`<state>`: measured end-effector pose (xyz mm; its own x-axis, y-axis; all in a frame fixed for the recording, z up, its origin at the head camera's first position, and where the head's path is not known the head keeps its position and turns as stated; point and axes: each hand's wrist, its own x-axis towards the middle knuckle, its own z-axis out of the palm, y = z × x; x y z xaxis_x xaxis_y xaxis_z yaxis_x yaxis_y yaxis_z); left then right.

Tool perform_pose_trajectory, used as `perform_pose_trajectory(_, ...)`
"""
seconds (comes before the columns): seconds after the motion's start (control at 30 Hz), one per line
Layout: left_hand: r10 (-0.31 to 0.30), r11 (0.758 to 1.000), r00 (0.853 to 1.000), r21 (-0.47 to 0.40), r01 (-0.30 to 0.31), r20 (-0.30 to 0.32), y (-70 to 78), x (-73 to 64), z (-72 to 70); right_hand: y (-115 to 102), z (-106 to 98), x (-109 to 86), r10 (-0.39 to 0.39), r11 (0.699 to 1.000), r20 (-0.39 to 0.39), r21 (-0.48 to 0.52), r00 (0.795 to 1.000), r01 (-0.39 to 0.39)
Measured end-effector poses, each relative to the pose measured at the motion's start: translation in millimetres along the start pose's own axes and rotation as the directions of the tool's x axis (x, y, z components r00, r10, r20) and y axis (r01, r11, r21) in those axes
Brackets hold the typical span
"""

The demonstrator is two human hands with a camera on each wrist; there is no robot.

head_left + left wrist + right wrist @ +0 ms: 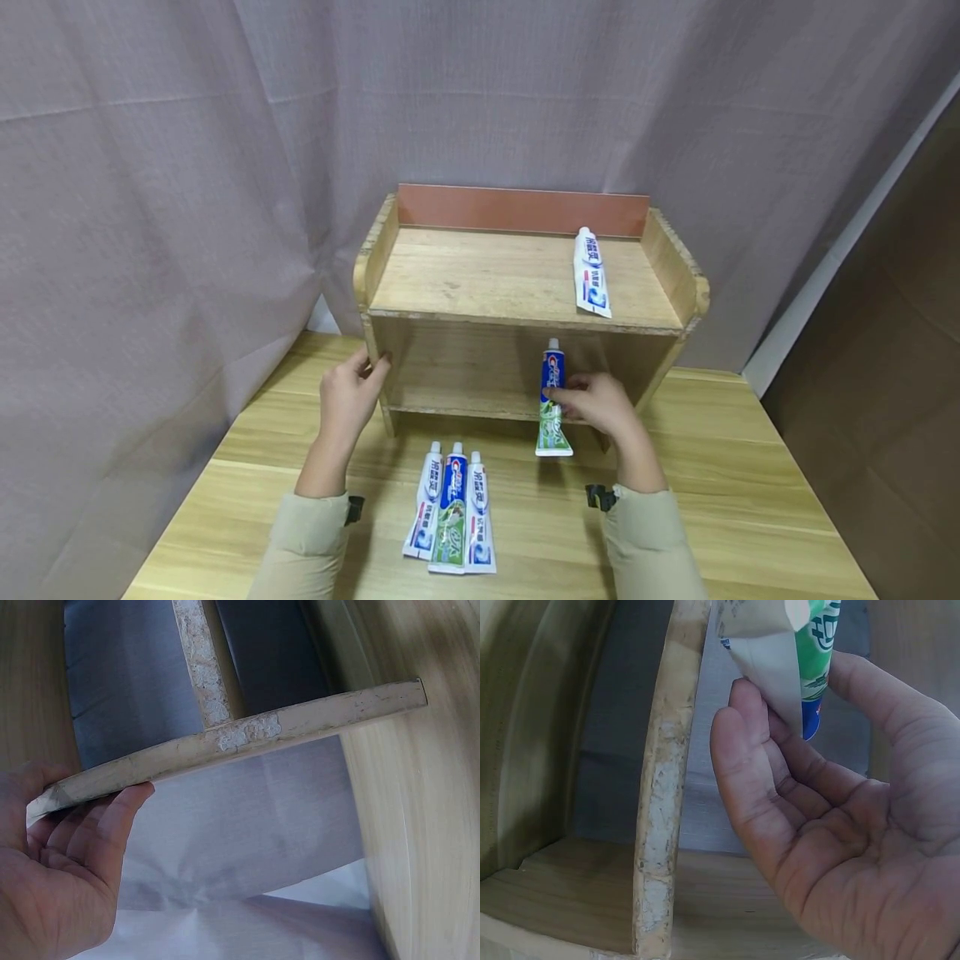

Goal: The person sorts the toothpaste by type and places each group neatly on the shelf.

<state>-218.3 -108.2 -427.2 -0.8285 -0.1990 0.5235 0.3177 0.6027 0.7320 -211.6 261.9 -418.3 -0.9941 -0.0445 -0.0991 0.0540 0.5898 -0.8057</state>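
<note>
My right hand (pixel 602 404) pinches a blue and green toothpaste tube (pixel 553 400), cap up, in front of the lower level of a small wooden shelf (pixel 480 271). From the right wrist, the tube (pixel 821 645) shows its green and white crimped end between thumb and fingers. My left hand (pixel 351 393) holds the front edge of the shelf's left side panel, with thumb and fingers on opposite faces of that panel (pixel 315 716). On the top level, near the right end, lies a white toothpaste tube (pixel 592 273), cap towards the back.
Two white toothpaste tubes (pixel 480 521) and another blue and green tube (pixel 452 508) lie side by side on the wooden table (pixel 720 500), in front of the shelf. A reddish-brown strip (pixel 517 210) backs the top level. Grey curtain (pixel 480 92) hangs behind.
</note>
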Motion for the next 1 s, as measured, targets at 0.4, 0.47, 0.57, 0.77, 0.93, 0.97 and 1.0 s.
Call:
perform_pose_trajectory(0.4, 0.008, 1.0, 1.0, -0.005, -0.008, -0.003, -1.9, -0.1, 0.5, 1, -9, 13.6, -0.036, 0.998, -0.003, -0.048, 0.999, 0.036)
perform_pose_trajectory(0.47, 0.012, 1.0, 1.0, -0.006, -0.012, -0.004, -1.9, -0.2, 0.7, 2, -9, 15.3, -0.035, 0.999, -0.003, -0.035, 0.999, 0.035)
perform_pose_trajectory(0.57, 0.013, 1.0, 1.0, -0.005, -0.013, -0.006, -2.3, -0.6, 0.8, 5, -9, 18.2, -0.03, 0.999, 0.002, -0.019, 1.0, 0.03)
perform_pose_trajectory(0.77, 0.014, 1.0, 1.0, -0.004, -0.015, -0.009, -2.7, -1.6, 0.7, 13, -6, 27.9, 0.001, 1.0, -0.03, 0.012, 1.0, 0.0)
perform_pose_trajectory(0.93, 0.019, 1.0, 1.0, -0.006, -0.019, -0.009, -2.4, -0.9, 0.3, 20, -3, 39.3, 0.027, 0.999, -0.099, 0.02, 0.995, -0.025)
perform_pose_trajectory(0.97, 0.018, 1.0, 1.0, -0.008, -0.018, -0.007, -2.3, -0.7, 0.3, 22, -3, 41.5, 0.018, 1.0, -0.113, 0.012, 0.993, -0.017)
perform_pose_trajectory(1.0, 0.018, 1.0, 1.0, -0.01, -0.018, -0.005, -2.2, -0.4, 0.3, 23, -2, 43.6, 0.008, 1.0, -0.133, 0.001, 0.991, -0.008)
